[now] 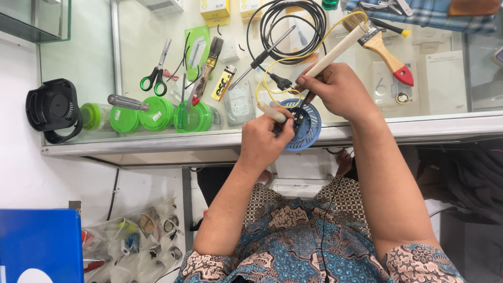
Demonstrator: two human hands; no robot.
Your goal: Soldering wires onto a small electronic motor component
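My left hand (pixel 263 140) grips the near edge of a round blue slotted fan part (pixel 309 128) lying on the glass counter (pixel 157 140), and pinches a short white stick-like piece (pixel 271 111) over it. My right hand (pixel 340 90) holds a soldering iron by its pale wooden handle (pixel 335 51), with the dark tip angled down onto the middle of the blue part. A thin yellow wire (pixel 264 78) loops from that spot toward the back of the counter. The point where the tip touches is partly hidden by my fingers.
Green-handled scissors (pixel 157 73), a screwdriver (pixel 128 102), a small brush (pixel 208 65) and a coiled black cable (pixel 288 21) lie on the glass. A paintbrush (pixel 386 51) rests at the back right, a black fan housing (pixel 52 110) at the left. Green-lidded jars (pixel 157 114) sit under the glass.
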